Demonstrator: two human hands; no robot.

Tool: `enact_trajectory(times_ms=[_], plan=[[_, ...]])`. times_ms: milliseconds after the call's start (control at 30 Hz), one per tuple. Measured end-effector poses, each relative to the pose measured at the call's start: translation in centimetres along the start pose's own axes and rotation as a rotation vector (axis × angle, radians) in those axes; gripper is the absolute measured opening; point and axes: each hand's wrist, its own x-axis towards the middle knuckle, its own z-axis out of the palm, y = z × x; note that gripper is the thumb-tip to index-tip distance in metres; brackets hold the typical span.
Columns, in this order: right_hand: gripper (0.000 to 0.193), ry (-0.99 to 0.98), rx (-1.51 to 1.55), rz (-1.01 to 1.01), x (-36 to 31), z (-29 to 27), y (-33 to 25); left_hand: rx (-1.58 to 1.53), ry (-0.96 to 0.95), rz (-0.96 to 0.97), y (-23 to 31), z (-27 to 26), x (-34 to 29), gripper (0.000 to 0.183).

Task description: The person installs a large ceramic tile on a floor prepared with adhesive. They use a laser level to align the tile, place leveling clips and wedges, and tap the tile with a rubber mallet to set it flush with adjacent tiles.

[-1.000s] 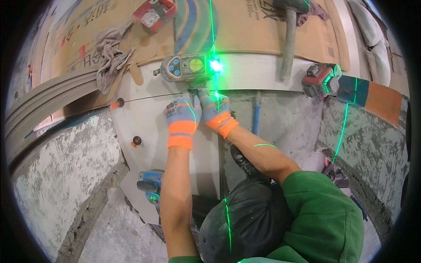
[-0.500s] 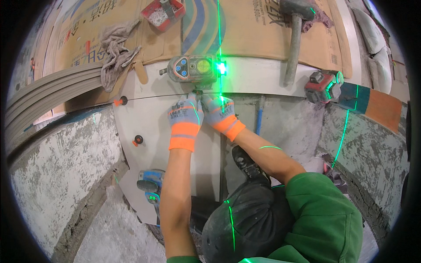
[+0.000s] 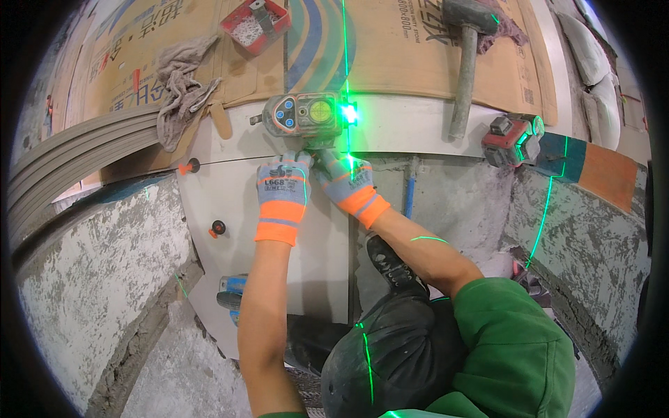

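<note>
A grey laser level (image 3: 300,115) with blue buttons stands at the far edge of a large pale tile (image 3: 230,188), its green beam glaring from the right end. Both my hands wear grey gloves with orange cuffs. My left hand (image 3: 283,187) has its fingers bent in under the near side of the level. Beside it, my right hand (image 3: 346,180) curls in at the level's base, with a beam line across its back. The fingertips meet the base's shadow, and what they pinch is hidden. A blue tool (image 3: 231,294) lies on the tile, partly behind my left forearm.
A red laser unit (image 3: 513,139) and a mallet (image 3: 465,76) rest at the far right. Cardboard (image 3: 390,63) covers the far surface, bearing a red tray (image 3: 244,35) and a rag (image 3: 182,83). Black-and-orange knobs (image 3: 218,228) sit on the tile. A blue pipe (image 3: 410,191) stands right of it.
My left hand has shifted slightly left and nearer, and its forearm now covers more of the blue tool. My right hand stays close to the level's base. The whole view has shifted slightly.
</note>
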Motion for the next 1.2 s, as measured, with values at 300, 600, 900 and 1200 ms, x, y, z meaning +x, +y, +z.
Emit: enact_trajectory(times_ms=[300, 600, 900, 1200], plan=[[0.029, 0.142, -0.069, -0.019, 0.3, 0.7, 0.0, -0.141, 0.146, -0.203, 2.0, 0.5, 0.3, 0.021], [0.034, 0.112, -0.099, 0.003, 0.0, 0.9, -0.2, -0.319, 0.096, -0.453, 3.5, 0.2, 0.5, 0.030], [0.023, 0.091, -0.082, 0.043, -0.1, 1.2, -0.1, -0.319, 0.005, -0.500, 3.5, -0.7, 0.8, 0.036], [0.020, 0.119, -0.115, -0.027, -0.1, 0.9, -0.2, -0.283, -0.163, -0.410, 2.2, -1.4, 0.9, 0.041]])
